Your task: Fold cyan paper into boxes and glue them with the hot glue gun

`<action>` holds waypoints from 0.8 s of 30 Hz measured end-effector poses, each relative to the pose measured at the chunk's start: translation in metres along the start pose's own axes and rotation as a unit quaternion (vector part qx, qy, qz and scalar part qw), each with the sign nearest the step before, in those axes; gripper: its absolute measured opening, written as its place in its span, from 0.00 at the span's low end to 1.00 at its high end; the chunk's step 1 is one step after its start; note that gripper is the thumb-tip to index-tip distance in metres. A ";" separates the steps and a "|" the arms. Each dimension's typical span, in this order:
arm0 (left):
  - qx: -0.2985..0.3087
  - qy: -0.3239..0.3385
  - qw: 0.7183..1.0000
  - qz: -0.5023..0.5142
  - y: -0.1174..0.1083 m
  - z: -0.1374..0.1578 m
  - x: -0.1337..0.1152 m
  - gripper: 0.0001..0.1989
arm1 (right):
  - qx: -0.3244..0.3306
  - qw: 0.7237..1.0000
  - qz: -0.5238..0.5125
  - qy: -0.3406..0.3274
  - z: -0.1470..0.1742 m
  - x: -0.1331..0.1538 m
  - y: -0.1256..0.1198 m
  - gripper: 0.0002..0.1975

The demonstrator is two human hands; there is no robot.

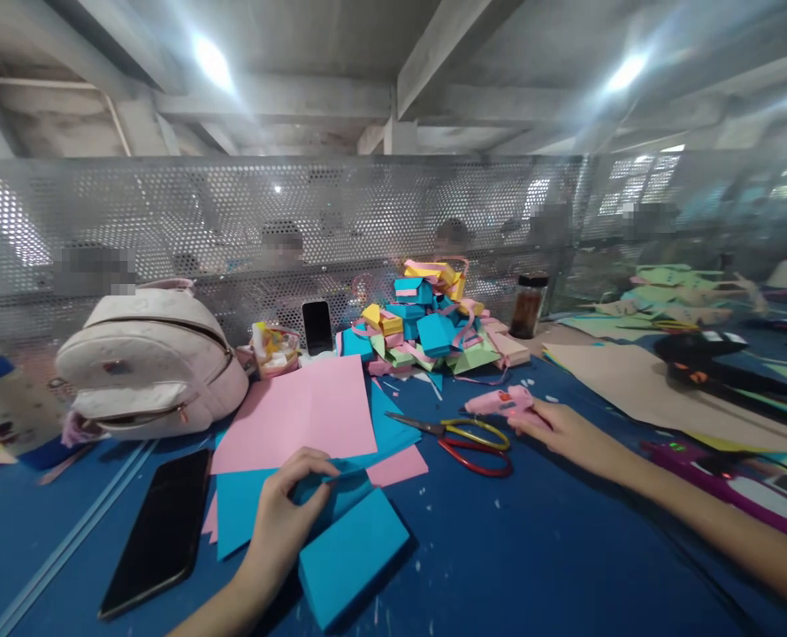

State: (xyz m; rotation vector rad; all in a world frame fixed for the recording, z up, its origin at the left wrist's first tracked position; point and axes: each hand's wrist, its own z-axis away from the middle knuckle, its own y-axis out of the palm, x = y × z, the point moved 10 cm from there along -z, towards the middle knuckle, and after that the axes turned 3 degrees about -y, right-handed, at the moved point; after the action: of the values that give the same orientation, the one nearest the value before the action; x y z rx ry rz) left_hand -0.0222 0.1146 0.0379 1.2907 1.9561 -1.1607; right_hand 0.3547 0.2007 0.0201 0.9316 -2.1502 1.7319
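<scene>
My left hand (288, 504) pinches the raised flap of a blue folded paper box (355, 553), which rests on the table at the front. Fingers and thumb are closed on the flap's edge. Out to the right, my right hand (562, 432) is wrapped round a pink glue gun (500, 402), its nozzle pointing left. Between the two hands lie scissors (441, 430) with one yellow and one red handle, blades partly apart. Blue sheets (238, 504) and a large pink sheet (307, 407) lie beneath and behind my left hand.
A heap of coloured paper boxes (437, 332) stands at the back, beside a jar with dark liquid (530, 305). A white backpack (155, 358) and a black phone (158, 531) are at left. A purple device (731, 487) lies right, below my forearm. A perforated metal screen (360, 195) closes the back.
</scene>
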 end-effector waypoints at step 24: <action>-0.004 -0.017 1.000 -0.004 0.000 -0.001 0.006 0.06 | -0.002 0.994 0.043 0.099 0.030 -0.039 -0.018 0.16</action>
State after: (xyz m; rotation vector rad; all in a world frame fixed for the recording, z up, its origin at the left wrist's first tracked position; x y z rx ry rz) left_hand -0.0247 0.1182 0.0338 1.2514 1.9403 -1.1697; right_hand 0.4023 0.1834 0.0050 0.6438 -2.0916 1.7759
